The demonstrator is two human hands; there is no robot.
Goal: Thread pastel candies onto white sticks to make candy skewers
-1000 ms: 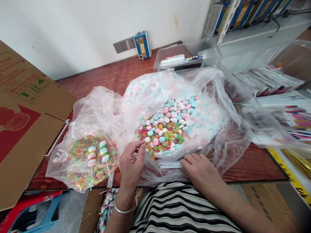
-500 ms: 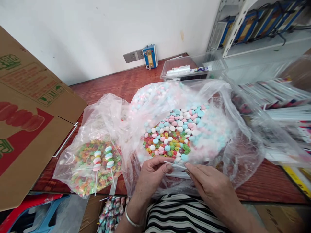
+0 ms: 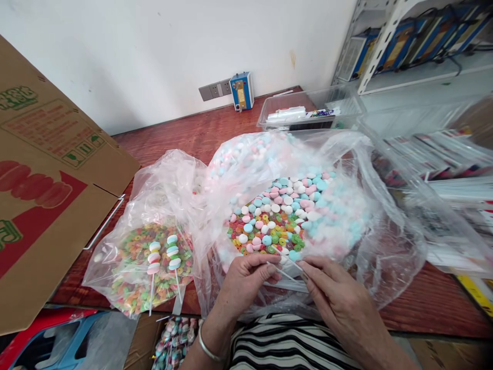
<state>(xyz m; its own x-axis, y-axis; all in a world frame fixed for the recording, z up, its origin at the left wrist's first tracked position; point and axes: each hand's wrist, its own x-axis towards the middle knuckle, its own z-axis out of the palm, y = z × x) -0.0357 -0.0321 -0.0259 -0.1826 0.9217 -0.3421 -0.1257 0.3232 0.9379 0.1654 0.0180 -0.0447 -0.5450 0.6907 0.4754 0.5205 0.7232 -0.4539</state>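
Observation:
My left hand (image 3: 248, 280) is closed in a pinch on a thin white stick (image 3: 287, 275) that slants down to the right. My right hand (image 3: 339, 298) pinches a second white stick (image 3: 289, 259), its free end pointing up to the left. Both hands are just in front of an opened clear bag (image 3: 400, 262) with pink, blue and white candies (image 3: 281, 198) and small colourful ring gummies (image 3: 281, 228) in it. To the left, two candy skewers (image 3: 174, 252) on white sticks lie on another bag of ring gummies (image 3: 131, 246).
A large cardboard box (image 3: 46, 180) stands at the left. Behind are a clear plastic tray (image 3: 265, 121) and a blue device (image 3: 242, 91) by the wall sockets. Bins of packets (image 3: 442, 154) line the right. Below the table edge, wrapped candy skewers (image 3: 177, 336) lie in a carton.
Both hands have stayed close together while the sticks shifted. The right hand's stick now points up to the left, apart from the left hand's stick. The view has moved slightly.

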